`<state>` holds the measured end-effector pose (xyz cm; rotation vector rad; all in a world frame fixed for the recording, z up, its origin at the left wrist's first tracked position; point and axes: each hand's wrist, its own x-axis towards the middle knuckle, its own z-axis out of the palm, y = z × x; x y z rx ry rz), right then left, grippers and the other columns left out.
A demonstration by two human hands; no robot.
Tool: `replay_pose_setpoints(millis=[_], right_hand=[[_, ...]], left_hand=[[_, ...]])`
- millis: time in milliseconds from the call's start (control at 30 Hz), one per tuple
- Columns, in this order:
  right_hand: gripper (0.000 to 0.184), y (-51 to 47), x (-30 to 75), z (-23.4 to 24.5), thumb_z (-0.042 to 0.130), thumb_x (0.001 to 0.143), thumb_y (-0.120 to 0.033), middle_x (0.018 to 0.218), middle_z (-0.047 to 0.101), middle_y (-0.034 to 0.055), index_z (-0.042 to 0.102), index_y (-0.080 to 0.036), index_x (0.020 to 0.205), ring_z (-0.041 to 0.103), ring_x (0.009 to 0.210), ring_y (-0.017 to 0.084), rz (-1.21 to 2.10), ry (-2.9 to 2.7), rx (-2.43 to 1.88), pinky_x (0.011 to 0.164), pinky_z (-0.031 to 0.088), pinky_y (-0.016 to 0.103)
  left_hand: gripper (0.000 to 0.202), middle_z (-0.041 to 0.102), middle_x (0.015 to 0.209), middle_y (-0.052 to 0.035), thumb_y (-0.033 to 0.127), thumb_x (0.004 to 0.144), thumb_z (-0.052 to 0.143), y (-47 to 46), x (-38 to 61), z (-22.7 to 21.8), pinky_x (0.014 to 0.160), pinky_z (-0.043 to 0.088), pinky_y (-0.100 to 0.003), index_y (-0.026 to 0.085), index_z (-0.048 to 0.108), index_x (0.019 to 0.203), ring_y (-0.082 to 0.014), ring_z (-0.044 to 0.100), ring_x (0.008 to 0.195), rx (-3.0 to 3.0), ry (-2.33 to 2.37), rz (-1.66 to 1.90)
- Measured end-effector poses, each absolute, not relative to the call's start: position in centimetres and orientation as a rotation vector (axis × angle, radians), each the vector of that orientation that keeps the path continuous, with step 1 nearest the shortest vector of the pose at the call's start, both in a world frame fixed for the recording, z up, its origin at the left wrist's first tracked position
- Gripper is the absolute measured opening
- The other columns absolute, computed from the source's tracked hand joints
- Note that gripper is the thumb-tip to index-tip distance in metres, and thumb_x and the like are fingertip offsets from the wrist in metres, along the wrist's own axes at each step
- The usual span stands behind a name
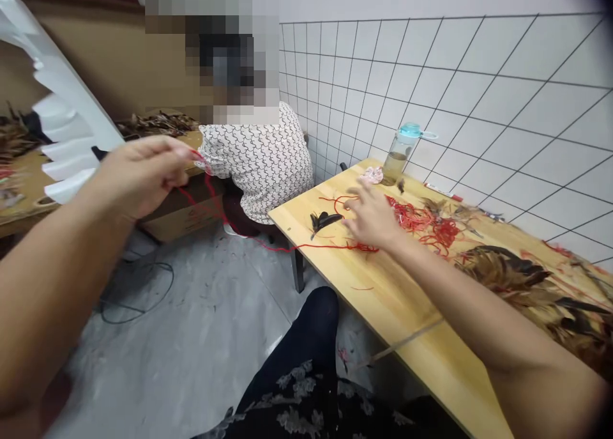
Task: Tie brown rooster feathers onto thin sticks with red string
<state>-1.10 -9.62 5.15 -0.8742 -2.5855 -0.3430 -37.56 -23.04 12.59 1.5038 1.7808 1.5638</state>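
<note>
The left hand (148,170) pinches red thread (282,249) that sags right to the worktop (383,289), ending near the loosely spread right hand (373,215), whose hold is unclear.

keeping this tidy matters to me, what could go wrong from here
The red string, sagging between the left hand and the wooden table, could snag on its edge. The red tangle beside the right hand might knot tighter if pulled. The bottle nearby could get knocked over.

Red thread (446,231), feathers (507,268) on table (353,274)
</note>
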Motion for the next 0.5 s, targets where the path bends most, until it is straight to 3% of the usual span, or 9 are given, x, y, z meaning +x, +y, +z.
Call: replay_pose_setpoints(millis=[100, 167, 267, 333, 500], right_hand=[[0.022, -13.4, -3.7, 3.9, 0.05, 0.088, -0.023, 0.129, 0.056, 0.0144, 0.066, -0.017, 0.102, 0.027, 0.139, 0.032, -0.267, -2.705, -0.583, 0.104, 0.03, 0.047], [0.02, -14.3, -3.6, 3.2, 0.049, 0.089, -0.023, 0.121, 0.06, 0.0163, 0.066, -0.016, 0.098, 0.033, 0.135, 0.034, -0.235, -2.717, -0.705, 0.101, 0.032, 0.049], [0.018, -14.0, -2.1, 2.4, 0.052, 0.088, -0.026, 0.102, 0.064, 0.0156, 0.066, -0.015, 0.092, 0.053, 0.11, 0.031, -0.055, -2.748, -1.061, 0.092, 0.04, 0.042], [0.017, -13.8, -0.8, 1.8, 0.051, 0.088, -0.024, 0.096, 0.064, 0.0128, 0.065, -0.014, 0.094, 0.058, 0.093, 0.024, 0.108, -2.765, -1.203, 0.083, 0.043, 0.036], [0.021, -14.3, 0.7, 0.2, 0.054, 0.087, -0.026, 0.102, 0.062, 0.0132, 0.063, -0.013, 0.102, 0.056, 0.096, 0.024, 0.156, -2.718, -1.266, 0.084, 0.042, 0.034]], left_hand=[[0.025, 0.066, 0.078, -0.001, 0.038, 0.079, 0.062, -23.0, -32.1, 10.2, 0.06, 0.043, -0.023, 0.017, 0.065, 0.092, -0.0104, 0.055, 0.066, 1.736, 1.766, 1.013], [0.024, 0.068, 0.084, -0.0027, 0.036, 0.08, 0.06, -22.3, -28.9, 6.9, 0.067, 0.046, -0.027, 0.017, 0.066, 0.092, -0.0141, 0.059, 0.072, 1.868, 1.671, 0.75], [0.017, 0.069, 0.092, -0.0062, 0.03, 0.082, 0.056, -20.2, -25.4, 1.2, 0.075, 0.047, -0.03, 0.017, 0.064, 0.091, -0.0187, 0.062, 0.083, 2.057, 1.714, 0.586], [0.017, 0.068, 0.096, -0.0093, 0.029, 0.081, 0.058, -18.8, -23.8, -1.8, 0.077, 0.046, -0.032, 0.016, 0.063, 0.092, -0.0225, 0.062, 0.089, 2.147, 1.779, 0.473], [0.013, 0.062, 0.09, -0.0117, 0.019, 0.086, 0.045, -17.4, -21.8, -4.7, 0.081, 0.044, -0.035, 0.016, 0.057, 0.084, -0.0236, 0.059, 0.091, 2.254, 1.759, 0.392]])
